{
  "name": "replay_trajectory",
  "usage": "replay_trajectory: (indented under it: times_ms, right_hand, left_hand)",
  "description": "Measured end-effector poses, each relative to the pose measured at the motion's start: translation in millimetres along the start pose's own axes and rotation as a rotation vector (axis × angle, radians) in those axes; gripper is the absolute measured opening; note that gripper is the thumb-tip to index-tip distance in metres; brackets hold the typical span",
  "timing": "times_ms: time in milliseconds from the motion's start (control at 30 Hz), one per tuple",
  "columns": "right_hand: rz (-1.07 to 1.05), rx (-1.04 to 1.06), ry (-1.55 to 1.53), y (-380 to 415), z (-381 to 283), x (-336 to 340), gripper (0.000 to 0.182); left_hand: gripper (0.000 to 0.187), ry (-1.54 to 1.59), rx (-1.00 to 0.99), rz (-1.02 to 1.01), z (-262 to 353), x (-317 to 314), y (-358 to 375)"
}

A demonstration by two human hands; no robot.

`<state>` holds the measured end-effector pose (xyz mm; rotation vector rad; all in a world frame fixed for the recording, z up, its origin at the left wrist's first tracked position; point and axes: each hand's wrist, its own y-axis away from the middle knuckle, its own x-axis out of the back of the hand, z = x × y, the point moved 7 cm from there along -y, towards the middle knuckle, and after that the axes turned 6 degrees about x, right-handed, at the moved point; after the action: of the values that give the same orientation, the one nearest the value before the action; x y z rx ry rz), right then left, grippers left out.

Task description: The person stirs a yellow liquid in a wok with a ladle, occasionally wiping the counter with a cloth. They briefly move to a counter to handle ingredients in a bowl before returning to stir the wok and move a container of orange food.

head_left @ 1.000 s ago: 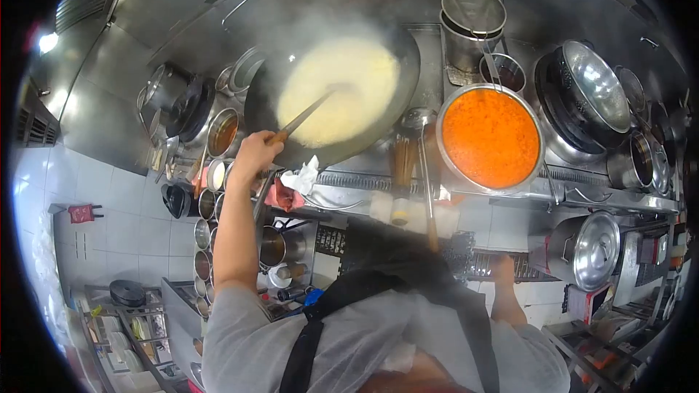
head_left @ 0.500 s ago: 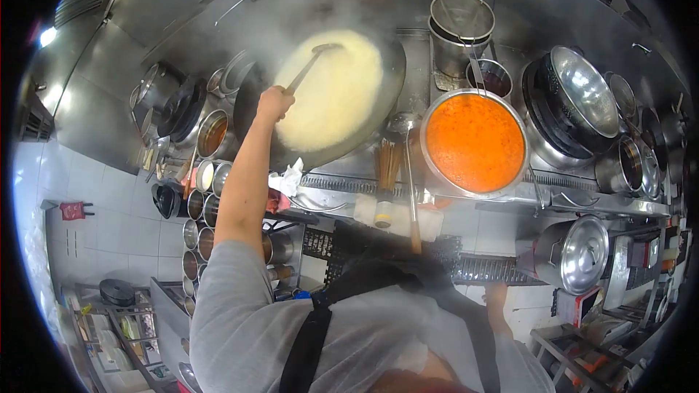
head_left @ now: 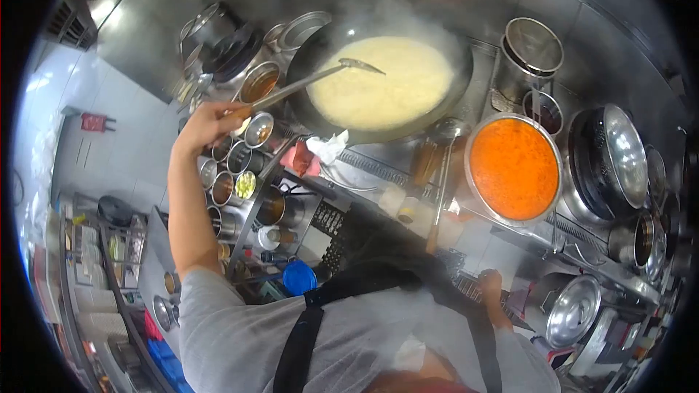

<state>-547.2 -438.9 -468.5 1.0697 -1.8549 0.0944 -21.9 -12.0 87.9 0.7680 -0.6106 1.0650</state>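
A long wok spatula (head_left: 291, 89) with a wooden grip is held in my left hand (head_left: 207, 125), fingers wrapped round the handle's end. Its metal head hangs over the pale yellow, steaming liquid (head_left: 393, 87) in a big dark wok (head_left: 455, 105). Low beside my body, my right hand (head_left: 490, 284) is loosely curled, with nothing seen in it. Right of the wok stands a metal pot (head_left: 559, 189) full of orange-red liquid (head_left: 515, 167). Between wok and pot lies a ladle (head_left: 441, 196) with a wooden handle, next to a bundle of thin sticks (head_left: 426, 166).
Small metal seasoning containers (head_left: 222, 189) crowd below my left forearm. A white crumpled cloth (head_left: 329, 147) lies on the stove's front edge. A strainer (head_left: 534, 45) rests on a pot at the back right. Stacked pans (head_left: 626, 153) and a lidded pot (head_left: 575, 316) stand right.
My left hand has moved left and down with the spatula, whose head now points right over the liquid. The view has turned, so the wok and pots appear further right.
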Motion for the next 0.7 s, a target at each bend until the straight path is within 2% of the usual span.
replay_trajectory:
  times_ms: [100,167,200,267,300,333,367,400,433,467,600,667,700]
  right_hand:
    - [-0.07,0.093,0.063,-18,45,-37,0.012]
    - [-0.214,0.321,0.302,-30,65,-69,0.012]
    - [-0.227,0.33,0.309,-32,59,-65,0.012]
    - [-0.249,0.521,0.482,-31,34,-54,0.013]
    - [-0.257,0.528,0.488,-32,27,-54,0.013]
    - [-0.164,0.357,0.267,-40,32,-46,0.014]
    - [-0.067,0.182,0.045,-44,41,-40,0.015]
    - [-0.069,0.18,0.049,-45,33,-35,0.015]
    - [-0.138,0.031,0.026,-47,29,-29,0.012]
    - [-0.204,-0.12,0.002,-46,24,-24,0.022]
    - [-0.222,-0.137,-0.02,-35,14,-20,0.023]
    - [-0.093,0.186,0.273,-23,-10,-9,0.024]
    - [-0.125,0.131,0.225,-13,-7,-7,0.027]
  left_hand:
    - [0.041,-0.089,0.05,0.01,-27,11,41]
    - [0.041,-0.082,0.11,-0.009,-49,11,57]
    - [0.041,-0.078,0.127,-0.005,-57,9,60]
    - [0.043,-0.099,0.13,-0.027,-73,-1,60]
    - [0.043,-0.115,0.174,-0.061,-85,-7,56]
    - [0.043,-0.11,0.182,-0.06,-93,-14,51]
    - [0.044,-0.228,0.049,-0.043,-89,-24,45]
    - [0.045,-0.345,-0.088,-0.028,-84,-35,38]
    - [0.044,-0.357,-0.171,-0.051,-85,-47,30]
    - [0.044,-0.356,-0.174,-0.057,-88,-59,21]
    - [0.047,-0.425,-0.2,-0.062,-82,-105,-16]
    - [0.045,-0.436,-0.234,0.004,-77,-121,-38]
    - [0.045,-0.436,-0.254,0.004,-79,-129,-53]
